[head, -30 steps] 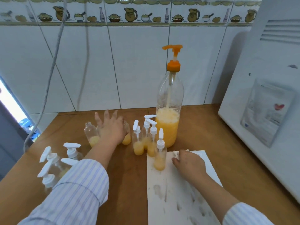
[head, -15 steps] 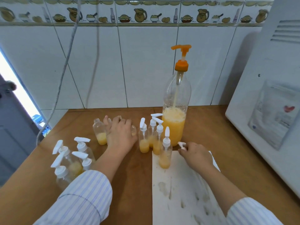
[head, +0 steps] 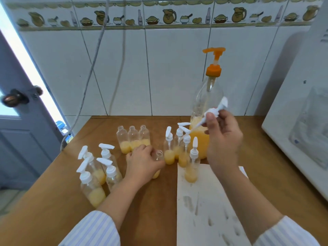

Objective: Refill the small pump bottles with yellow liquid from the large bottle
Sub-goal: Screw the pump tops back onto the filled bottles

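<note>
Nearest me, a stained white sheet of paper point(head: 209, 210) lies on the wooden table point(head: 276, 174), under my right forearm. At its far edge stands one capped small bottle point(head: 192, 167) with yellow liquid in its base. To the left, a cluster of four capped pump bottles point(head: 96, 173) stands together, each partly filled.

My left hand point(head: 143, 162) is wrapped around an uncapped small bottle point(head: 158, 157); its open neck shows just past my fingers and its yellow bottom below my palm. My right hand point(head: 223, 139) is raised above the table, thumb and fingers pinching a white pump cap point(head: 215, 110) by its collar, nozzle pointing up and right, its dip tube slanting down to the left. The two hands are apart.

Beyond my left hand, three open small bottles point(head: 133, 139) stand in a row, touching, yellow in their bases. Between the hands, three more capped bottles point(head: 176, 144) stand close together. Behind them is the large bottle point(head: 204, 110) with its orange pump point(head: 213, 68), yellow liquid filling its lower part. Behind it is the tiled wall point(head: 159, 77); a white appliance point(head: 298, 112) sits at right.
</note>
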